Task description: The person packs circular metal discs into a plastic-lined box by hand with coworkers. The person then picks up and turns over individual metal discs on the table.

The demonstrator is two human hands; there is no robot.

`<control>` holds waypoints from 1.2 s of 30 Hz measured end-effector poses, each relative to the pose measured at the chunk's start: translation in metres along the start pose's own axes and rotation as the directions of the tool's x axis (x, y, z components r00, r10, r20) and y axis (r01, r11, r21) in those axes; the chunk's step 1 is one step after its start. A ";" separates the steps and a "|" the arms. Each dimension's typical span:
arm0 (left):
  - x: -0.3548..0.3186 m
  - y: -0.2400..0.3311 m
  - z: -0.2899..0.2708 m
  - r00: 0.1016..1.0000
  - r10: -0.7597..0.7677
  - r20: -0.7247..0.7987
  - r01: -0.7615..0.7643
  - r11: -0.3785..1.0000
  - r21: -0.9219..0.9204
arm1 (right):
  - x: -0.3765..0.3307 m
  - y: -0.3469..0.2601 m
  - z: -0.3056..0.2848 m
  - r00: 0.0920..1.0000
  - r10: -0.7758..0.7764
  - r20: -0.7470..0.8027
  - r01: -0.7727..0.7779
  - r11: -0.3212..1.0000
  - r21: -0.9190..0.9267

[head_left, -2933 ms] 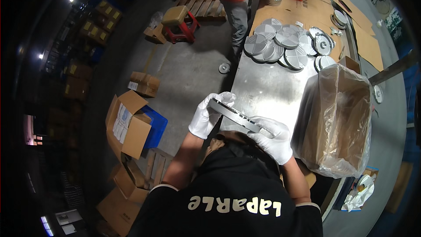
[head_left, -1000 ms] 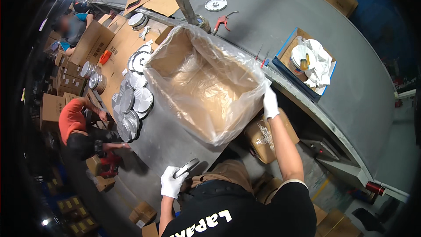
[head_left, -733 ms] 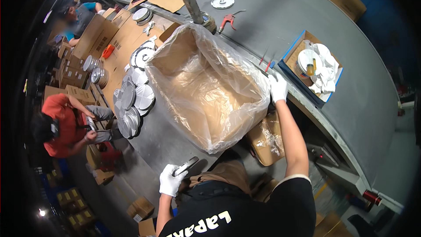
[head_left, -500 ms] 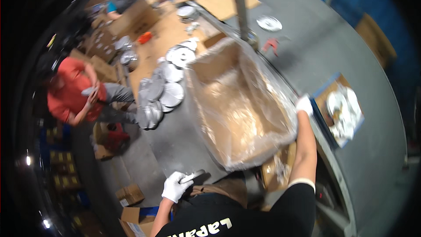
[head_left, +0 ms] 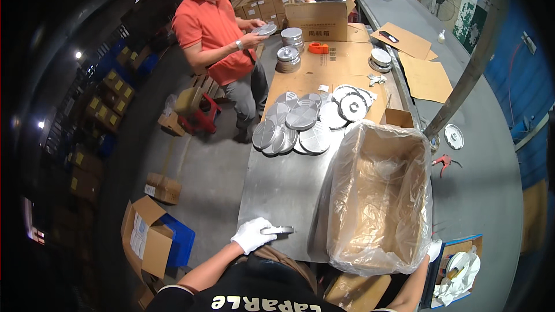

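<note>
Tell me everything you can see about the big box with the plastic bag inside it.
The cardboard box is brown, open on top and lined with a clear, wrinkled plastic bag folded over its rim. It looks empty inside. It stands at the right edge of the metal table, below the spread of silvery discs. The right hand, in a white glove, touches its near right corner.

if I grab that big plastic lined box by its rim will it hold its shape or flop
Probably partly. The cardboard box looks stiff, but its clear plastic liner sags over the edges, so it would likely crumple and slip. It seems empty, so likely light and easy to shove.
</note>
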State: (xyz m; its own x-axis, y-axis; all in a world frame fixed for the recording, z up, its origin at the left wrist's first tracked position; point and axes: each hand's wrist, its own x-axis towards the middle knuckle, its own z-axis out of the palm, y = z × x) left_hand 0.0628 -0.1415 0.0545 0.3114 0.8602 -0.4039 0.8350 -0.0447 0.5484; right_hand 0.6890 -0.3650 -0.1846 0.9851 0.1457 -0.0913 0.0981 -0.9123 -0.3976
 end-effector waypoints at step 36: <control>0.053 -0.116 0.060 0.885 0.465 -0.004 -0.383 0.732 0.563 | -0.504 -0.271 0.030 0.300 -0.553 0.777 -0.547 0.568 0.615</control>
State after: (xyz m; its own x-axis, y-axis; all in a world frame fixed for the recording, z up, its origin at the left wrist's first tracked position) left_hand 0.0096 -0.1210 -0.0741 0.6625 0.7424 -0.0996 0.7479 -0.6481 0.1437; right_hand 0.1614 -0.1800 -0.0582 0.1313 0.8456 -0.5174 -0.5696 -0.3629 -0.7375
